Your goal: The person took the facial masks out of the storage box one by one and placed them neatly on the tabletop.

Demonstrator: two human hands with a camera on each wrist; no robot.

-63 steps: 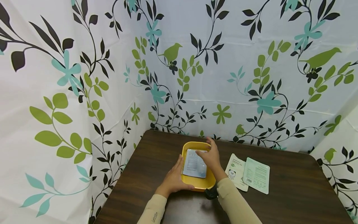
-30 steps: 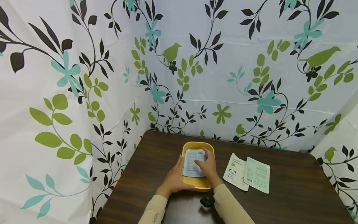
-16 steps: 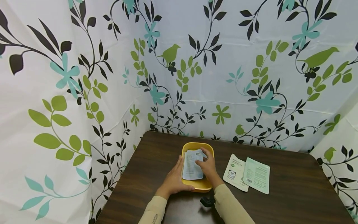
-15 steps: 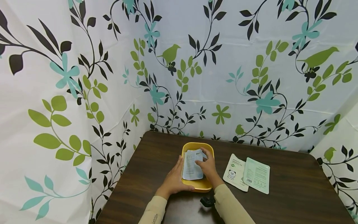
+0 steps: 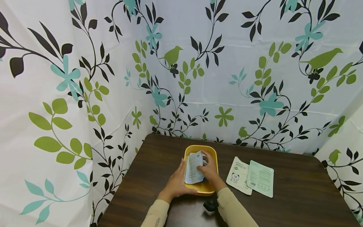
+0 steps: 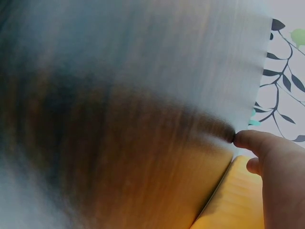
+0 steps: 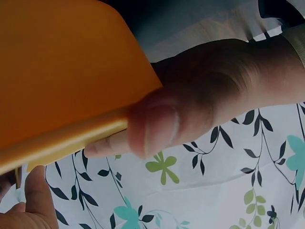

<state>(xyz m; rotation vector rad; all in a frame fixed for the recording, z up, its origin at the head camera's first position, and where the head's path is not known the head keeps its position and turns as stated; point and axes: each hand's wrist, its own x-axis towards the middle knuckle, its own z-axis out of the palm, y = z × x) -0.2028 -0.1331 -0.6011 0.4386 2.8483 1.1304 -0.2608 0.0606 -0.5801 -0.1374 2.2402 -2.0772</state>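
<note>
A yellow tray (image 5: 202,189) stands on the dark wooden table, holding light-blue printed pouches (image 5: 194,168) that look like sheet mask packets. My right hand (image 5: 209,167) reaches in from the right and pinches the packets' right edge between thumb and fingers. The top packet bows upward, and pale edges show near the fingertips. My left hand (image 5: 177,181) rests against the tray's left near corner, fingers straight along the side and thumb along the front. In the left wrist view, a finger of the left hand (image 6: 281,176) touches the table beside the tray. The right wrist view shows the tray wall (image 7: 71,71) close up, hiding the packets.
Right of the tray lie a cream packet with a bear drawing (image 5: 237,176) and a mint-green packet (image 5: 260,178) overlapping it. A black device (image 5: 210,206) sits at my right wrist. A leaf-patterned curtain (image 5: 181,104) hangs behind the table (image 5: 297,189).
My right hand has come down from above the packets and taken their right edge. The packets have shifted slightly left and toward me, and the top one now bends. My left hand has stayed put.
</note>
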